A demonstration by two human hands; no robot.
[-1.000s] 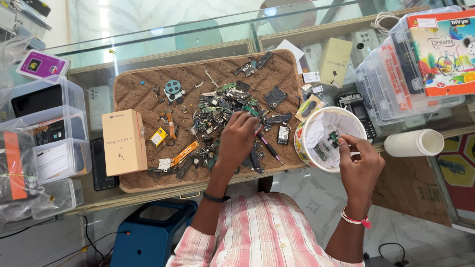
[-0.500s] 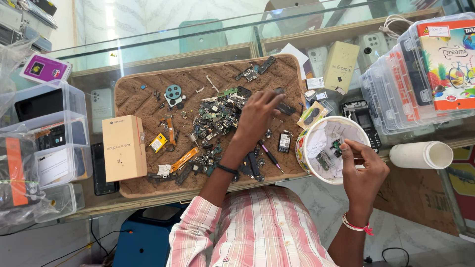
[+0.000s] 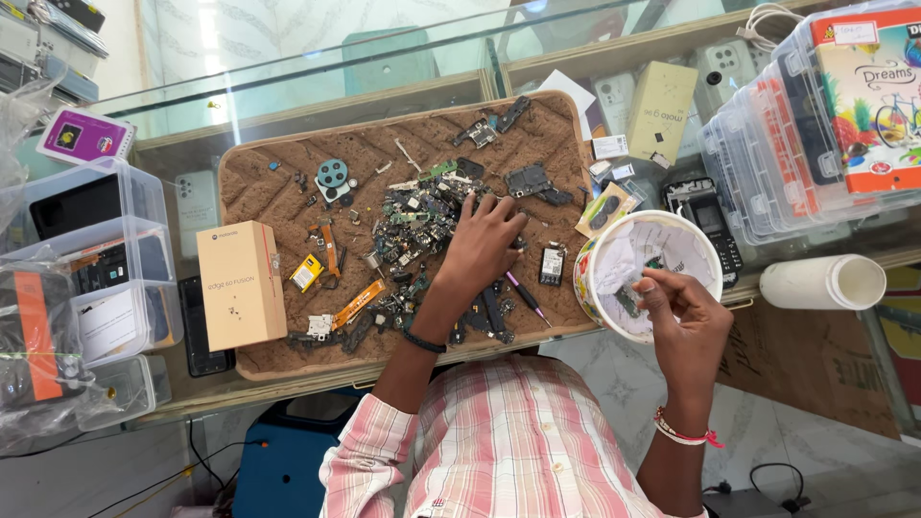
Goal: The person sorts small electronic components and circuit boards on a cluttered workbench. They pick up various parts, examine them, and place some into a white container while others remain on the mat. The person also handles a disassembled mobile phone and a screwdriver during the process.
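the left hand (image 3: 483, 245) lay flat, fingers spread, on the heap of circuit parts (image 3: 417, 216) on the brown mat (image 3: 259, 187). at three o'clock, the right hand (image 3: 683, 312) pinched the white bowl (image 3: 662, 235) rim.

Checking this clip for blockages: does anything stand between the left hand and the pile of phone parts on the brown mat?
Nothing visible does. The left hand already rests on the pile of phone parts, fingers spread over its right edge.
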